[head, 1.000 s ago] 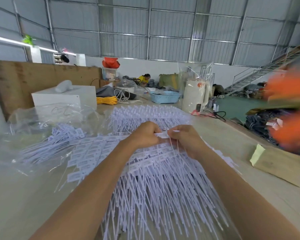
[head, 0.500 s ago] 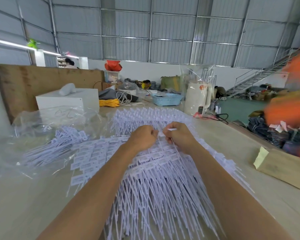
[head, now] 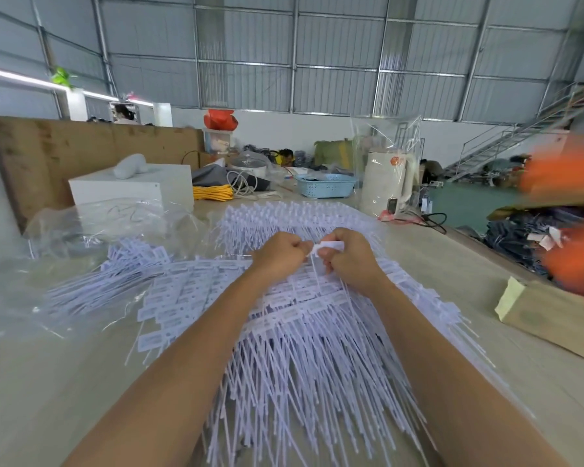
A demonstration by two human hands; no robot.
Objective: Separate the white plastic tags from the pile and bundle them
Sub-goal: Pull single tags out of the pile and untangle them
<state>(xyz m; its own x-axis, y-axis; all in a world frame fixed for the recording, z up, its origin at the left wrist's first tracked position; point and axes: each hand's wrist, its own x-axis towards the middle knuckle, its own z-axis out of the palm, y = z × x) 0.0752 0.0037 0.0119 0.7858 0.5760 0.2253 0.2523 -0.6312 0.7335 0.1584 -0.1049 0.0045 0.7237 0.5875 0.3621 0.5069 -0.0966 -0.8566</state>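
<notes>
A big pile of white plastic tags (head: 300,348) with long thin tails covers the middle of the table, tails pointing toward me. A second fan of tags (head: 294,217) lies farther back, and a smaller heap (head: 115,274) sits to the left on clear plastic. My left hand (head: 279,252) and my right hand (head: 349,261) are curled side by side above the pile. Between them they pinch the flat head of a white tag (head: 329,246), its tail hanging down to the pile.
Crumpled clear plastic bags (head: 91,227) lie left. A white box (head: 132,190), yellow cord (head: 213,193), a blue basket (head: 326,185) and a white kettle (head: 386,178) stand at the back. A cardboard piece (head: 553,318) lies right, beside the table edge. A blurred orange shape (head: 573,210) is at far right.
Both hands have lifted slightly off the pile and drawn a tag's head up between them. The orange shape at the right keeps shifting.
</notes>
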